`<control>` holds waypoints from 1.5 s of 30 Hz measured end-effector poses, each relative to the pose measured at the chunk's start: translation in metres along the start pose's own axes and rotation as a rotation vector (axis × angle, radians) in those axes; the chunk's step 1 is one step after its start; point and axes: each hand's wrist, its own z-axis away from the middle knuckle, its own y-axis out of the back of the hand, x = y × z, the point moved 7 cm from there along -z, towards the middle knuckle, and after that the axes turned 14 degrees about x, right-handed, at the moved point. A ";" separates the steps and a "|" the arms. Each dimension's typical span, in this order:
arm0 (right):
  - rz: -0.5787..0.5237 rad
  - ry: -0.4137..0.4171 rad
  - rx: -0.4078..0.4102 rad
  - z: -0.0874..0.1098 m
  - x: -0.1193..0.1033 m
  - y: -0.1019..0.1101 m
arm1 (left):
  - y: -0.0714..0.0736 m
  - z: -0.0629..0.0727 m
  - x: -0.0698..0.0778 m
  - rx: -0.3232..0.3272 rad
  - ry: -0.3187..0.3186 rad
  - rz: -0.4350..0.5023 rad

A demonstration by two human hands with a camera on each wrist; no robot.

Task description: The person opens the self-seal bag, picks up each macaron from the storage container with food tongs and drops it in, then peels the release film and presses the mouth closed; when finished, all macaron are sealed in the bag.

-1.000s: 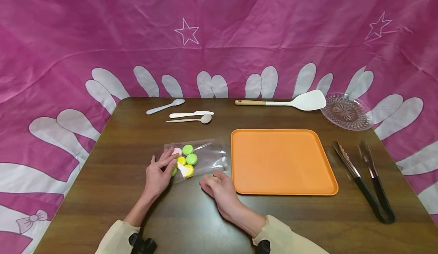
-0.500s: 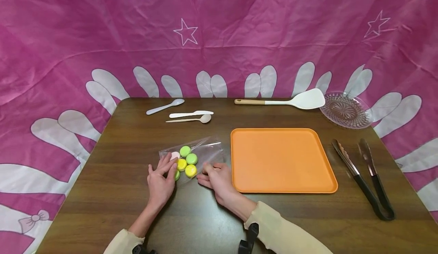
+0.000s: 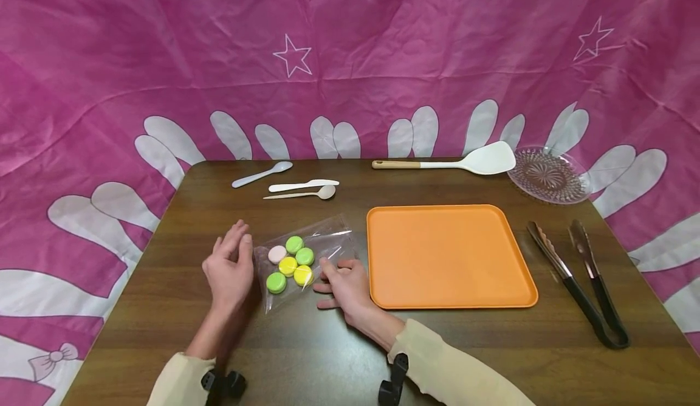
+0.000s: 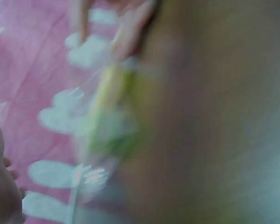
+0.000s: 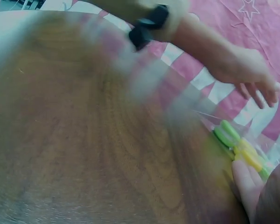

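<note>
A transparent rectangular plastic bag (image 3: 335,242) shows just left of the head view's centre, slanting with its right end higher in the frame. Six small, round, flattened macaron-like pieces sit inside toward its left: one pale pink piece (image 3: 277,254) at upper left, three bright green pieces (image 3: 276,282), two yellow pieces (image 3: 288,266).

Blurred wrist views, pale glare on tabletop (image 3: 306,348)
</note>
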 end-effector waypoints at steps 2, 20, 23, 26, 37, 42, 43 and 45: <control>-0.006 -0.001 0.002 0.000 0.000 0.002 | -0.011 -0.020 0.000 -0.038 -0.005 -0.039; -0.013 -0.038 0.018 0.002 0.007 0.004 | -0.161 -0.001 0.008 -1.212 0.043 -0.021; -0.003 -0.031 0.021 -0.001 0.005 0.003 | -0.163 0.001 0.011 -1.211 0.026 -0.013; 0.004 -0.025 0.024 -0.004 0.004 0.002 | -0.163 0.000 0.012 -1.184 -0.003 -0.005; 0.025 -0.040 0.035 -0.004 0.006 -0.001 | -0.151 -0.001 0.009 -1.093 0.043 0.050; 0.046 -0.012 0.054 -0.005 0.006 -0.001 | -0.144 -0.006 0.012 -1.066 0.059 0.063; 0.053 -0.004 0.061 -0.006 0.005 -0.001 | -0.143 -0.007 0.014 -1.060 0.062 0.064; 0.065 0.008 0.072 -0.007 0.004 -0.002 | -0.141 -0.008 0.016 -1.054 0.067 0.072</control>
